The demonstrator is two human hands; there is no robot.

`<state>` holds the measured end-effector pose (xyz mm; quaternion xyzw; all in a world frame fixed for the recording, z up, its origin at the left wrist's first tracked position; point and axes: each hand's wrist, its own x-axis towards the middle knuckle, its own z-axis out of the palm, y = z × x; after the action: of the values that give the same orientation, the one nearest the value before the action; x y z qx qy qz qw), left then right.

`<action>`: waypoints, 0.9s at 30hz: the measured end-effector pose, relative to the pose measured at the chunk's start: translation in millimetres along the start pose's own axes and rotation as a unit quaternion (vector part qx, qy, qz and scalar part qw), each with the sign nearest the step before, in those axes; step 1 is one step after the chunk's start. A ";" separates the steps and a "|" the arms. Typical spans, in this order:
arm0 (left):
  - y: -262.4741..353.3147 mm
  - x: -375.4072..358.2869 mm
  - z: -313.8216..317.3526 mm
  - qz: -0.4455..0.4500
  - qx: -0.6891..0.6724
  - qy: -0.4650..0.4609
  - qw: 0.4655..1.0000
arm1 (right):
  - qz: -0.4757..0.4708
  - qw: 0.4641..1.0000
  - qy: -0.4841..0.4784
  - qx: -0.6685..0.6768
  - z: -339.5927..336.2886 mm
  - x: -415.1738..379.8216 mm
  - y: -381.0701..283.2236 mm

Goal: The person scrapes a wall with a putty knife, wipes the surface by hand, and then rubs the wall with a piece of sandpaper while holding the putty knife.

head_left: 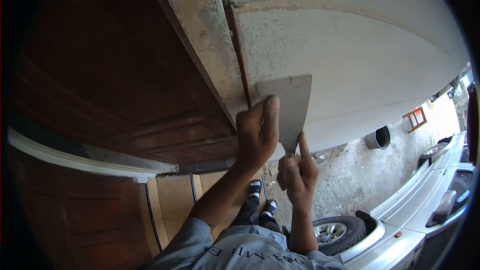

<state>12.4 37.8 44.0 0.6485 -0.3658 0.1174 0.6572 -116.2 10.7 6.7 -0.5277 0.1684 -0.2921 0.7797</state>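
A wide metal putty knife (295, 105) is held up against the pale wall (345, 60), with its broad edge toward the wall's rough, pitted patch (275, 40). My right hand (298, 172) is closed around the handle, the index finger stretched along the blade's lower side. The handle is mostly hidden inside that hand. My left hand (256, 132) grips the blade's left side, thumb pressed flat on its face and the other fingers curled. Beside the left hand runs a dark vertical gap (239, 52) between the wall and the door frame (212, 35).
Left of me stands a dark brown panelled door (115, 70). My feet (255, 188) are on tan steps (172, 195) with dark edge strips. Down to the right are a silver vehicle (400, 230), its wheel (337, 231), and a round container (378, 138) on rough ground.
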 end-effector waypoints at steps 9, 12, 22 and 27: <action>1.5 -1.6 -0.1 -0.019 0.011 -0.010 1.000 | 0.007 0.999 0.019 -0.039 -3.9 1.3 2.6; -1.2 -10.1 -1.3 -0.036 0.014 -0.013 0.999 | 0.007 0.999 0.015 -0.029 -3.9 -5.6 4.7; -10.2 -16.4 3.2 -0.048 -0.002 0.005 0.999 | 0.019 1.000 0.004 0.002 -9.2 -5.3 21.3; -11.2 -17.8 0.0 -0.036 0.012 0.000 0.999 | -0.012 1.000 0.000 -0.021 -8.3 1.4 19.6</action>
<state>6.9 42.0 24.1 0.6695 -0.3402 0.0984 0.6530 -114.4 9.2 -14.5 -0.5458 0.1680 -0.2978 0.7650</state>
